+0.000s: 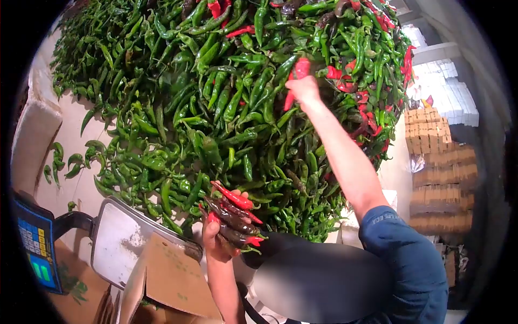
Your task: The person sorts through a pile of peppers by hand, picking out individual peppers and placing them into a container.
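Observation:
Several red and dark brown peppers [233, 218] lie bunched in my left hand [218, 240], its fingers wrapped round them, low in the view beside the heap's near edge. My right hand [305, 89] is closed round a red pepper [302, 67] over the upper right part of the heap. Around and under it spreads a large heap of green peppers [216, 102]. More red peppers [367, 110] show among the green ones to the right of my right hand.
At the lower left are a scale's metal pan [116, 243], its blue keypad display [39, 248] and an open cardboard box [178, 278]. A white foam box [38, 119] stands at the left. Stacked brown cartons [442, 189] and white boxes [445, 92] stand at the right.

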`<move>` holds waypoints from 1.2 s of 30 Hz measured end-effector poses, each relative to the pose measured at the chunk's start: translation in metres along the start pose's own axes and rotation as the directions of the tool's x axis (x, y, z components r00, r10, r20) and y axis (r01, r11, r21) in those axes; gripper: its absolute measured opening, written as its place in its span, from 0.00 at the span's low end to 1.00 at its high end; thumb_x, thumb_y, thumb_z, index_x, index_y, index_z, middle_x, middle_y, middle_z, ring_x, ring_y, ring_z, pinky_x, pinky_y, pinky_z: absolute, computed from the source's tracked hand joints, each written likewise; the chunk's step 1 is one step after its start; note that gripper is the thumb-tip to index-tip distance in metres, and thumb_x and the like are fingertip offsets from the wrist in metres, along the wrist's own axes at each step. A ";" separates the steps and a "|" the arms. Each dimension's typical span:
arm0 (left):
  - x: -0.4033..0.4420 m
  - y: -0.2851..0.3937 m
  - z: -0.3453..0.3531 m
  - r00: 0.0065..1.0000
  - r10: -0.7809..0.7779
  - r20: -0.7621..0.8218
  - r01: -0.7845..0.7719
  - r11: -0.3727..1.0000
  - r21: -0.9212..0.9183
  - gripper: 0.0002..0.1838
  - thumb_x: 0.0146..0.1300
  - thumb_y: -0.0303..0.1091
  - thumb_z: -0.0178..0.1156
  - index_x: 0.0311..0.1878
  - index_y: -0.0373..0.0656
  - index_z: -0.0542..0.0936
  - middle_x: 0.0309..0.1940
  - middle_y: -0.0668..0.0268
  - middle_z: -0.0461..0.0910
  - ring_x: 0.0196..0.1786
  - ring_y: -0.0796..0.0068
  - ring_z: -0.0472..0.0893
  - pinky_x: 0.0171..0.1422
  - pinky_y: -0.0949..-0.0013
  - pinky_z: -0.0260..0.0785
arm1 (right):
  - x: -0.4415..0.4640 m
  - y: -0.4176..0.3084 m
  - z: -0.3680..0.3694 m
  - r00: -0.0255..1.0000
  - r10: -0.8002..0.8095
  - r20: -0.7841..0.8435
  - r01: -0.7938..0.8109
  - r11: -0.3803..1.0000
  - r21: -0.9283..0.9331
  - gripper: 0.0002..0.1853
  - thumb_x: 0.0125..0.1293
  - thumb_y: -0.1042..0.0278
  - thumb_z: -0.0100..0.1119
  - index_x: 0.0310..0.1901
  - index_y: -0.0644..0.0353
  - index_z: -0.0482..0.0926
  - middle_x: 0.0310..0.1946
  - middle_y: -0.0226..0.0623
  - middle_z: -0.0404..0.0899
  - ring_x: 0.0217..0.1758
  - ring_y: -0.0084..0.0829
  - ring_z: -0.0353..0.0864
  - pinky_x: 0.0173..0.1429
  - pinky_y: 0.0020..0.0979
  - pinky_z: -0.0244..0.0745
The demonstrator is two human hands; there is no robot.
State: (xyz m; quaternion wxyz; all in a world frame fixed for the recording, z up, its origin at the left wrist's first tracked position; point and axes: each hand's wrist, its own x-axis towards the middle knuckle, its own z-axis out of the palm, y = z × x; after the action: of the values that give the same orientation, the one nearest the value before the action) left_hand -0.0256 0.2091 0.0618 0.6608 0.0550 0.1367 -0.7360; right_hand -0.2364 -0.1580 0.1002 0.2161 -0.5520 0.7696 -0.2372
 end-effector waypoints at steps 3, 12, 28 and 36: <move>-0.008 0.007 -0.008 0.999 -0.044 -0.012 0.045 0.998 0.044 0.51 0.53 0.40 0.72 0.78 0.44 0.55 0.69 0.45 0.66 0.69 0.46 0.71 0.65 0.49 0.78 | -0.011 0.004 -0.044 0.985 -0.054 0.166 -0.009 0.934 0.357 0.05 0.56 0.76 0.67 0.35 0.63 0.83 0.28 0.33 0.83 0.28 0.26 0.78 0.35 0.32 0.72; -0.018 0.008 -0.002 0.998 -0.045 -0.031 0.045 0.999 -0.004 0.50 0.53 0.39 0.73 0.75 0.34 0.57 0.71 0.42 0.64 0.65 0.49 0.76 0.63 0.50 0.80 | -0.080 0.037 -0.085 0.930 0.009 0.367 -0.220 0.813 0.539 0.12 0.59 0.84 0.64 0.45 0.66 0.79 0.36 0.36 0.84 0.34 0.29 0.83 0.42 0.30 0.79; -0.026 0.012 0.001 0.993 -0.076 -0.089 0.083 0.994 0.077 0.51 0.50 0.38 0.76 0.75 0.41 0.59 0.66 0.45 0.70 0.65 0.49 0.77 0.61 0.51 0.81 | -0.047 0.009 -0.030 0.636 -0.245 0.731 0.740 0.462 -0.489 0.14 0.57 0.76 0.56 0.47 0.59 0.72 0.40 0.51 0.82 0.49 0.55 0.83 0.49 0.51 0.78; -0.031 0.006 -0.001 0.995 -0.019 -0.102 0.026 0.997 0.069 0.53 0.51 0.37 0.76 0.77 0.47 0.56 0.68 0.47 0.69 0.68 0.47 0.73 0.60 0.47 0.81 | -0.121 0.071 -0.088 0.390 -0.674 0.628 0.895 0.117 -0.430 0.13 0.48 0.72 0.62 0.37 0.59 0.74 0.38 0.41 0.80 0.38 0.44 0.81 0.43 0.42 0.74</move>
State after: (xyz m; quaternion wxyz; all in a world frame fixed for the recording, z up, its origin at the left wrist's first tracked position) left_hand -0.0164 0.2383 0.0686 0.6423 0.1139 0.1449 -0.7440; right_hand -0.3059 -0.0114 0.1360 -0.0782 -0.9351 0.3333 0.0917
